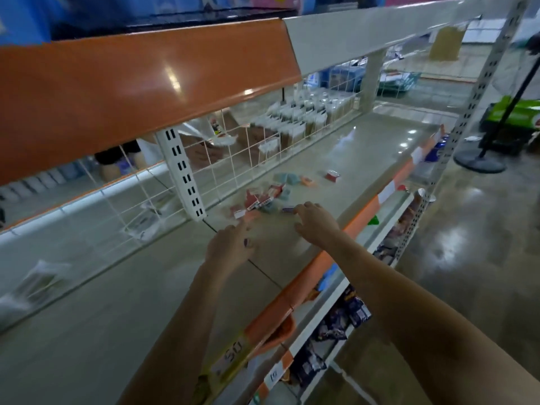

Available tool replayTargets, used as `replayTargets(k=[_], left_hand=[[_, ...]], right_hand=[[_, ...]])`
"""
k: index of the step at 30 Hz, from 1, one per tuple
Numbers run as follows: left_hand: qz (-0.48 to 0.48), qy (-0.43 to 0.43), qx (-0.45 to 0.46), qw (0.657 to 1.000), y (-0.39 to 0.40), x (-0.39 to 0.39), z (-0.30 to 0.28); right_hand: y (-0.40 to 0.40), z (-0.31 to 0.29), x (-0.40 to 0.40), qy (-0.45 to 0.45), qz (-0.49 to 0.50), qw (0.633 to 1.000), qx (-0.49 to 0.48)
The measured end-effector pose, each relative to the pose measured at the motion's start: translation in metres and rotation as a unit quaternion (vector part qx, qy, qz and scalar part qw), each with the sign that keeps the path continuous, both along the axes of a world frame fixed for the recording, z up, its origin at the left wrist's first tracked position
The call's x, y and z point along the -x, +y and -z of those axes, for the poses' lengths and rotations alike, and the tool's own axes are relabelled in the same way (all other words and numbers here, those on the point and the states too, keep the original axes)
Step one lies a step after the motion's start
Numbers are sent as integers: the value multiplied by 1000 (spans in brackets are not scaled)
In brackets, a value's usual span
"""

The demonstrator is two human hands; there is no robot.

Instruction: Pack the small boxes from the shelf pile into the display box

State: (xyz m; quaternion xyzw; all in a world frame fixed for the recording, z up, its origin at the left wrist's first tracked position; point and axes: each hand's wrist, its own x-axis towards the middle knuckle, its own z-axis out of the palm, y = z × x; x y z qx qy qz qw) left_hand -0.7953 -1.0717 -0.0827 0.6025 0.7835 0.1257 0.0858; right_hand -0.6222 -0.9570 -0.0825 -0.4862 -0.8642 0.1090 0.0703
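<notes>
Shop aisle, grey shelf [122, 287] with orange edge strip; yellow tag [230, 358] reads "50" (blurred). Pile of small boxes [263, 197] beside white slotted upright [182, 173], axes mixed. Left hand [230, 247] and right hand [315, 223] just short of pile, fingers spread, grasping nothing.

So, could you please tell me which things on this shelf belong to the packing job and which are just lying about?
Part of the job:
- pile of small boxes
- red display box
- left hand and right hand, both reaching toward the pile, holding nothing

Just lying about:
- clear packets behind the wire grid
- dark packets on the shelf below
- black stand base on the floor
</notes>
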Motion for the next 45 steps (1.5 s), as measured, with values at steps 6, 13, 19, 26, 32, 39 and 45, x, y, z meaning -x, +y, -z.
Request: replayTargets(k=[6, 13, 19, 26, 32, 39, 45], left_hand=[[-49, -73, 60, 994, 3, 7, 8], [-173, -85, 29, 981, 10, -14, 11], [-264, -59, -8, 963, 29, -28, 12], [-330, -196, -169, 908, 17, -47, 15], [-376, -345, -293, 808, -19, -60, 10], [-443, -371, -386, 719, -114, -71, 4], [-522, -352, -444, 637, -220, -80, 1]], right_hand=[[37, 8, 12, 31, -17, 999, -3], [66, 18, 10, 37, -78, 996, -12], [66, 25, 3, 91, -132, 987, 5], [52, 25, 6, 118, -244, 962, 39], [29, 18, 8, 158, -336, 926, 63], [-45, 10, 30, 190, -438, 874, 90], [-138, -10, 55, 185, -538, 815, 108]])
